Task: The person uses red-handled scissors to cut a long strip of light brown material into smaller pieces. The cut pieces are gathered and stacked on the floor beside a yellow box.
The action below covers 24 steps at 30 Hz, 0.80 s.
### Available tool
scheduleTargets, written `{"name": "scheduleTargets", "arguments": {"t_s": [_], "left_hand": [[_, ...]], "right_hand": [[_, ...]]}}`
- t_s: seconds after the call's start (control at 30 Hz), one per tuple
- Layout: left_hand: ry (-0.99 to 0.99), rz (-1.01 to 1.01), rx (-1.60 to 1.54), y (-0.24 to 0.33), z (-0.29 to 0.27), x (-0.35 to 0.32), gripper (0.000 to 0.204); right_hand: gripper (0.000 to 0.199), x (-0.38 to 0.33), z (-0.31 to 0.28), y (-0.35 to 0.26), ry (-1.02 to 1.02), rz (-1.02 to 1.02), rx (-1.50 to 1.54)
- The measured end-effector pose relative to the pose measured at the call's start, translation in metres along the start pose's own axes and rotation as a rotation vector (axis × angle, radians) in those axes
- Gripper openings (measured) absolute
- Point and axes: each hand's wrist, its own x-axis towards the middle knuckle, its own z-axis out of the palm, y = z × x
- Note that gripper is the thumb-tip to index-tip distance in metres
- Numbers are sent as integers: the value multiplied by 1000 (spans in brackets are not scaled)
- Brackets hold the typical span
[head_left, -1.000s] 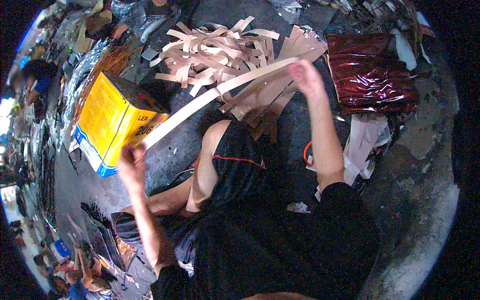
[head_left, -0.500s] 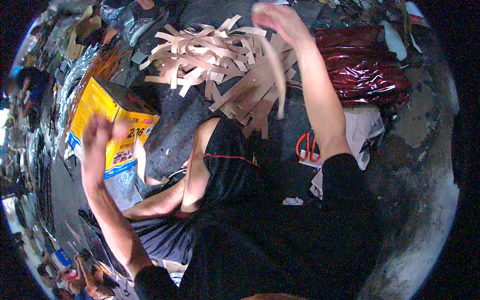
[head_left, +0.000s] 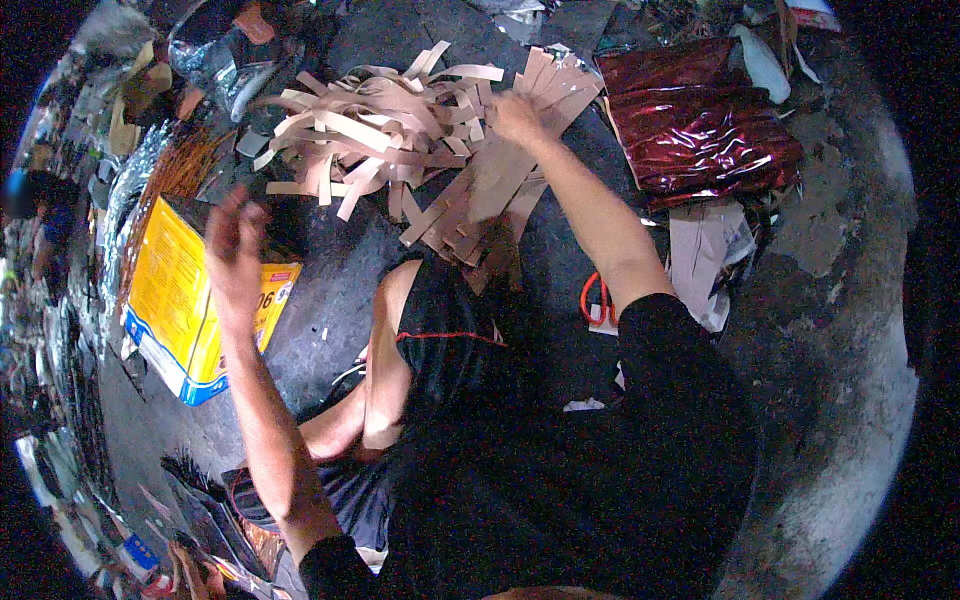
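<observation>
My left hand [head_left: 236,240] is raised in front of the yellow box [head_left: 175,290], with fingers blurred but looking apart, and no strip shows in it. Farther off, my right hand [head_left: 518,120] is down on the far part of a stack of flat beige strips [head_left: 480,195], its fingers bent closed. What they grip is hidden. Left of that hand lies a heap of loose, curled beige strips [head_left: 375,130], tangled over one another.
Dark red glossy wrapped sheets [head_left: 705,130] lie at the far right, with pale sheets [head_left: 700,250] in front. Orange-handled scissors [head_left: 597,300] rest beside my right forearm. My bent leg [head_left: 385,340] is near the middle. Clear plastic and scraps [head_left: 235,75] litter the far left.
My right hand has come down and nearer, onto the flat strips. The strip that trailed from my left hand is gone from there, and that hand has moved right.
</observation>
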Motion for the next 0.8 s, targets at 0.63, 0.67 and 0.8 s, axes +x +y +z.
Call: {"name": "scheduleTargets", "arguments": {"t_s": [0.63, 0.67, 0.8], "left_hand": [[-278, 279, -255, 70, 170, 6, 26], [-381, 234, -194, 64, 165, 6, 25], [-597, -46, -142, 42, 137, -8, 17]], "right_hand": [[17, -119, -187, -66, 157, -815, -52], [16, -120, -191, -66, 166, -800, -58], [11, -124, -189, -37, 310, -722, -32]]}}
